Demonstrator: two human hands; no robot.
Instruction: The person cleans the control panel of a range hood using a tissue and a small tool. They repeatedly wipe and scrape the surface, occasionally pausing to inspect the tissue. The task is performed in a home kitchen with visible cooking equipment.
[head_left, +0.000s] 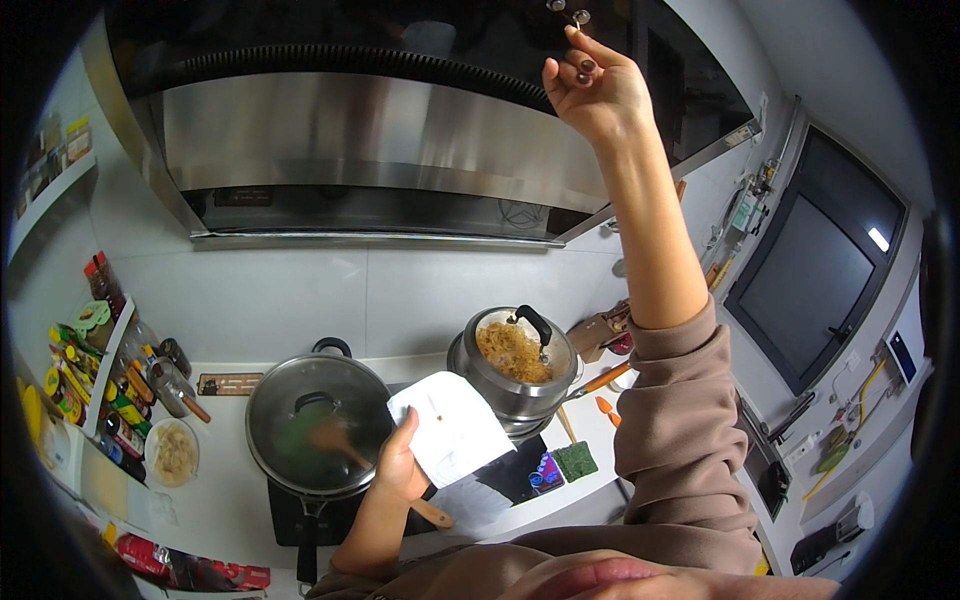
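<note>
My left hand (403, 465) holds a white paper towel (450, 427) with a small brown spot on it. Overhead, my right hand (604, 86) reaches to a range hood (375, 135); one fingertip is at a round metal button (581, 16), and I cannot tell if it touches. Nothing shows in that hand. Left of the towel, a wide pan with a fogged glass lid (300, 390) stands on a black cooktop (289, 517); green food shows through. A wooden utensil's handle (433, 514) sticks out below my left wrist. Behind the towel, a steel pot (517, 401) holds brown, noodle-like food (514, 352) under a glass lid.
Sauce bottles (124, 435) and jars crowd a rack at left, near a bowl of pale food (172, 451). A phone (546, 474) lies by a dark green square pad (575, 460). An orange-brown handle (607, 379) juts right from beside the steel pot.
</note>
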